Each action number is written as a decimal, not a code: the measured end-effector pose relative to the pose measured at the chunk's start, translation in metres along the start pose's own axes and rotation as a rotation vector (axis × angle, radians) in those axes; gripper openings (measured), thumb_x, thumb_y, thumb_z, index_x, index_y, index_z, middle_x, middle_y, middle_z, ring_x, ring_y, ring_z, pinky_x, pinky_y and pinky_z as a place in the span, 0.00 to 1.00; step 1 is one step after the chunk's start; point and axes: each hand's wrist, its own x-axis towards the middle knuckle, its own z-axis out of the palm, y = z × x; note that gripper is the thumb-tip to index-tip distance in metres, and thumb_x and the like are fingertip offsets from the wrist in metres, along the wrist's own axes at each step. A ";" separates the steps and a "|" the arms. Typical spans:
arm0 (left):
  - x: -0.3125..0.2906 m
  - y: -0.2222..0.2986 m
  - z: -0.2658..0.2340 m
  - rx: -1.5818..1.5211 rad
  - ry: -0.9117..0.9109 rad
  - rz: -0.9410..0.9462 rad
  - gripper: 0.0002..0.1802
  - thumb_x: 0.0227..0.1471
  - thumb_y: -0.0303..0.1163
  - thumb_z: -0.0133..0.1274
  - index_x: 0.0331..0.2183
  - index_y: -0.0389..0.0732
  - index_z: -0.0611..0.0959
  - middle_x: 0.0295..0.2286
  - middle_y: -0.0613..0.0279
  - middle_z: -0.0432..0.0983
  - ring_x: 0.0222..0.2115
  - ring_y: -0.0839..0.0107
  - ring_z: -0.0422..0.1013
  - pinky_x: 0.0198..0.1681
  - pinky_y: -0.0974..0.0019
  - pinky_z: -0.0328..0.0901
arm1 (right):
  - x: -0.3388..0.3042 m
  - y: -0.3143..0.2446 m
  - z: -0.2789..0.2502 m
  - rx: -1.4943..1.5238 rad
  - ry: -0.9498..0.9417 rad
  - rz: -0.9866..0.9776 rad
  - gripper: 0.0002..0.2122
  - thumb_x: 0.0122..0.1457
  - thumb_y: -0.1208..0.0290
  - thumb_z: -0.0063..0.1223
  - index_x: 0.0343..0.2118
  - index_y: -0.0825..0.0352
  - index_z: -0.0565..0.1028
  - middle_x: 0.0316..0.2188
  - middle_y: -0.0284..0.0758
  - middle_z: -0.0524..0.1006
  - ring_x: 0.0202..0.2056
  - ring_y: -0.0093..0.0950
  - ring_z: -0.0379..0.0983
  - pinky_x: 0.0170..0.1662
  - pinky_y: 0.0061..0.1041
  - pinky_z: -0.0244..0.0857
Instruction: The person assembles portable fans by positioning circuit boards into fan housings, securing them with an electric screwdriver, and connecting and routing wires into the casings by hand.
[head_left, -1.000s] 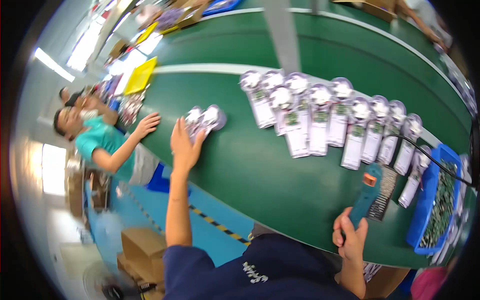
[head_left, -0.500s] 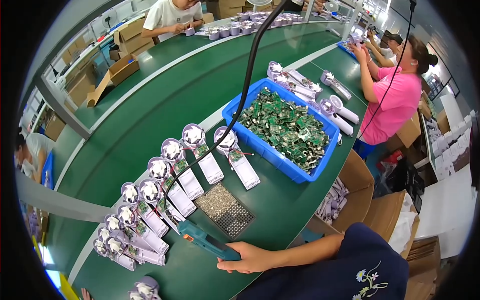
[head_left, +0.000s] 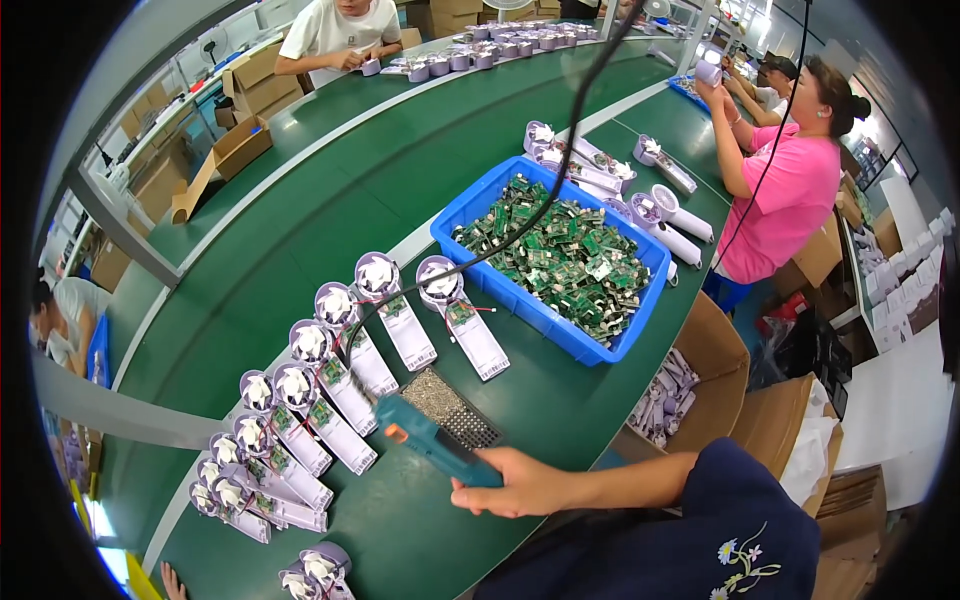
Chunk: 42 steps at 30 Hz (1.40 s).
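Note:
My right hand is wrapped round a teal electric screwdriver with an orange switch, held over the green table. Its front end points left and partly covers a dark perforated tray of small metal screws. Beyond the tip lie several lilac handheld-fan halves with white blades and green circuit boards, in a slanting row. More fan parts are cut off by the lower edge. My left hand is not visible. Fingers show at the lower left; whose they are, I cannot tell.
A blue bin full of green circuit boards stands beyond the tray, with more fan parts behind it. A black cable hangs across the workspace. A cardboard box holds fan pieces. Nearby, a person in pink works.
My right hand has moved the screwdriver up and to the right, away from the fan row and over the tray's edge. The cable swung right. The fan parts at the lower edge show further right.

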 end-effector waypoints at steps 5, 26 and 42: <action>0.014 0.002 0.005 -0.013 0.033 0.000 0.15 0.53 0.36 0.64 0.40 0.38 0.85 0.32 0.55 0.82 0.32 0.56 0.75 0.42 0.57 0.67 | -0.029 -0.050 -0.034 -0.148 0.259 -0.071 0.11 0.61 0.65 0.60 0.41 0.63 0.73 0.25 0.27 0.75 0.17 0.11 0.61 0.18 0.13 0.54; 0.038 0.055 0.023 -0.280 -0.009 0.201 0.05 0.53 0.28 0.59 0.32 0.39 0.87 0.29 0.58 0.82 0.33 0.58 0.74 0.42 0.54 0.64 | -0.026 -0.183 -0.207 -1.578 1.036 -0.226 0.18 0.47 0.59 0.66 0.37 0.66 0.78 0.31 0.45 0.81 0.35 0.45 0.78 0.40 0.42 0.70; 0.050 0.121 0.051 -0.509 -0.104 0.263 0.07 0.44 0.19 0.61 0.31 0.35 0.84 0.29 0.59 0.78 0.39 0.56 0.71 0.48 0.58 0.60 | -0.051 -0.184 -0.172 -0.620 0.776 -0.475 0.12 0.56 0.69 0.64 0.40 0.67 0.76 0.17 0.23 0.69 0.13 0.11 0.57 0.15 0.16 0.47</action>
